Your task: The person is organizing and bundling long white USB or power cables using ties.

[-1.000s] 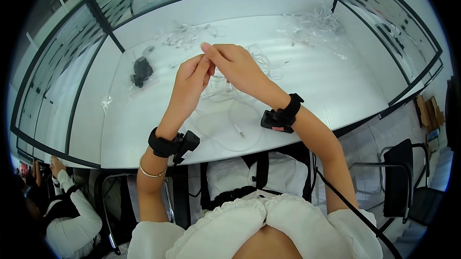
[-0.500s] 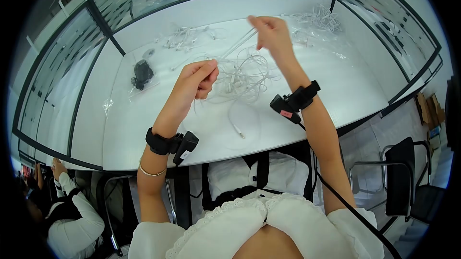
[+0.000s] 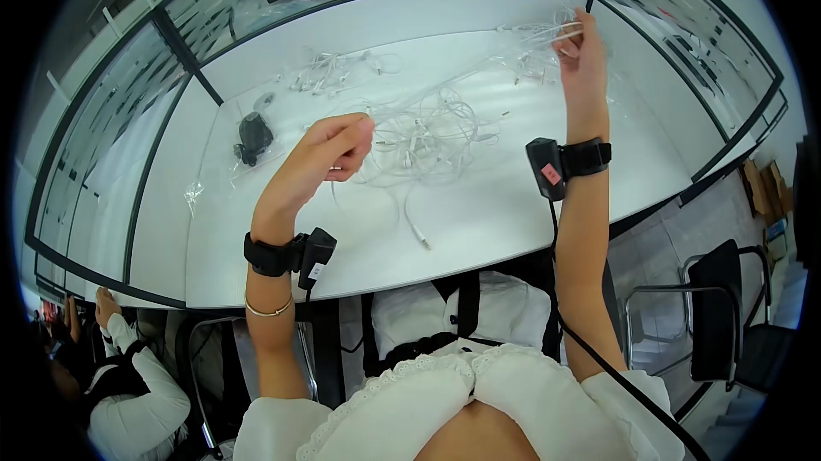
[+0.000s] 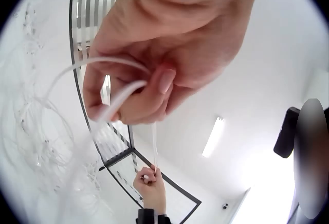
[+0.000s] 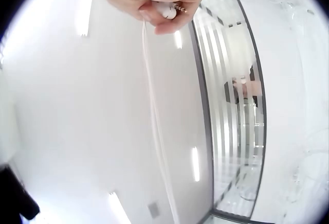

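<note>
In the head view my left hand (image 3: pixel 329 149) is over the left side of the tangle of white cables (image 3: pixel 432 132), fingers curled. The left wrist view shows it pinching a white cable (image 4: pixel 123 93) between thumb and fingers, with a loop hanging down. My right hand (image 3: pixel 584 59) is stretched out to the back right, gripping the same kind of cable. From its fist a white audio plug (image 5: pixel 167 11) with a ringed metal tip sticks out in the right wrist view. Thin white strands (image 5: pixel 154 105) run taut from that hand toward the left one.
A black object in a clear bag (image 3: pixel 254 136) lies at the left. Bundles of white cables sit at the back left (image 3: pixel 323 74) and back right (image 3: pixel 539 38). One loose cable end (image 3: pixel 421 237) points toward the front edge. Low partitions (image 3: pixel 410 3) enclose the table.
The hands were together a second ago. My right hand has moved far to the back right, drawing the cable out. My left hand has shifted slightly left.
</note>
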